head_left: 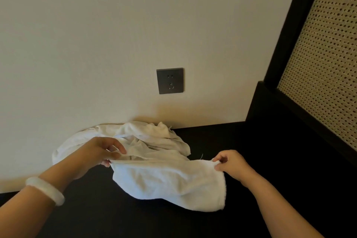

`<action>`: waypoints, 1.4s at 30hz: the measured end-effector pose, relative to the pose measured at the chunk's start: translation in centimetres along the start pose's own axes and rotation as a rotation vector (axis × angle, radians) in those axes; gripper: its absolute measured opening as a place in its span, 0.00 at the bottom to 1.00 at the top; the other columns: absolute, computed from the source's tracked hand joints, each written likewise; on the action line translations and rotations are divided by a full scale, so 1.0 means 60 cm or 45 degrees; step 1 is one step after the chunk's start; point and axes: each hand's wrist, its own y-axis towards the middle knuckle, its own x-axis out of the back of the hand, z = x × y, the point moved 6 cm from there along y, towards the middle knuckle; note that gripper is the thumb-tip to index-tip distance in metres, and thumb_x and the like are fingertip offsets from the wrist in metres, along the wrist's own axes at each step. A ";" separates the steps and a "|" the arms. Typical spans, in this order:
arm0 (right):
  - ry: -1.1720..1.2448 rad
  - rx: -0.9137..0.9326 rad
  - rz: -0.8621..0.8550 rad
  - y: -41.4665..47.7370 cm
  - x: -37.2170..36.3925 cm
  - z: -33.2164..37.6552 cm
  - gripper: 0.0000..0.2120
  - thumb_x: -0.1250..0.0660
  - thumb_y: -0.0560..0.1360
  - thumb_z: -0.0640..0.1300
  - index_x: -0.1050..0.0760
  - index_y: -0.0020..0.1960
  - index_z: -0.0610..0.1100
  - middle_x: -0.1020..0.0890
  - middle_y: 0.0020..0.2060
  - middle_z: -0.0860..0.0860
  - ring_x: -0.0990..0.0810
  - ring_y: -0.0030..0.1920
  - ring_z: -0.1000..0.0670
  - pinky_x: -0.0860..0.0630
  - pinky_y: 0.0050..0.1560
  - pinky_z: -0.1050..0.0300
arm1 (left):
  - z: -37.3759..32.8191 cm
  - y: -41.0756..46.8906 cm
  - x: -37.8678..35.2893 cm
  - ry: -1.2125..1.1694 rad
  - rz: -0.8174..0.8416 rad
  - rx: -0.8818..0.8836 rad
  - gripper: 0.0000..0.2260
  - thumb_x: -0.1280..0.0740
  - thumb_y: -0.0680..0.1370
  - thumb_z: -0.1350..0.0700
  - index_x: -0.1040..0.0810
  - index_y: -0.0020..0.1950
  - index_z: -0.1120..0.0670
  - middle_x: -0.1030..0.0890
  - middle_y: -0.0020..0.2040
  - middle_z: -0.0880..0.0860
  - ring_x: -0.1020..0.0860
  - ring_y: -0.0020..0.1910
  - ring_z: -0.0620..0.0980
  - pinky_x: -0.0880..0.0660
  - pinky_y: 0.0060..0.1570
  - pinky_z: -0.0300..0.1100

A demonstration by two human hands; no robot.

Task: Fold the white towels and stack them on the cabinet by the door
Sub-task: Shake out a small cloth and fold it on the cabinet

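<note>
Your left hand (96, 152) pinches the left end of a white towel (170, 181) between thumb and curled fingers. Your right hand (231, 164) pinches the towel's right corner the same way, fingers bunched over the terry edge. The two hands are well apart, and the towel's top edge runs between them, a little slack. The rest of the cloth hangs down toward you in soft folds, longer on the right side than on the left. Its lower hem lies close over the dark cabinet (251, 208); whether it touches the surface cannot be told. A loose thread sticks up from the top edge near your right hand.

Just beyond the held towel, on the far side of the cabinet top, sits a crumpled pile of white towels (146, 137). The pile is pushed against the pale wall (116, 35), and its near edge lies right behind your left hand. The held towel's far edge overlaps the pile in the view, so you cannot tell whether the two are touching.

A pale bracelet (45, 189) circles your left wrist, near the lower left corner of the view.

On the wall above the pile, slightly to the right, is a dark grey socket (170, 80). At the far right a black frame (286, 31) rises from the cabinet's right end and holds a woven cane panel (328, 63).
</note>
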 end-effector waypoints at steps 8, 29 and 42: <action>0.724 -0.082 -0.161 0.002 0.012 0.030 0.15 0.29 0.72 0.28 0.26 0.53 0.43 0.21 0.48 0.44 0.14 0.41 0.46 0.18 0.38 0.58 | 0.048 0.029 -0.091 -0.229 0.001 0.199 0.08 0.28 0.72 0.71 0.17 0.46 0.60 0.22 0.55 0.61 0.20 0.50 0.58 0.19 0.40 0.41; 0.638 0.100 -0.358 0.100 0.011 0.070 0.07 0.25 0.73 0.38 0.19 0.50 0.43 0.16 0.45 0.48 0.17 0.47 0.48 0.21 0.48 0.52 | 0.020 0.127 -0.124 -0.342 -0.356 0.115 0.05 0.31 0.76 0.65 0.22 0.49 0.57 0.21 0.45 0.57 0.22 0.43 0.52 0.23 0.41 0.40; 1.058 0.620 -0.427 -0.049 0.297 0.253 0.07 0.33 0.73 0.25 0.26 0.43 0.35 0.16 0.32 0.46 0.15 0.33 0.49 0.20 0.36 0.65 | -0.226 -0.017 0.188 -0.346 -0.510 -0.328 0.05 0.27 0.72 0.69 0.22 0.43 0.64 0.24 0.29 0.56 0.27 0.23 0.47 0.27 0.24 0.36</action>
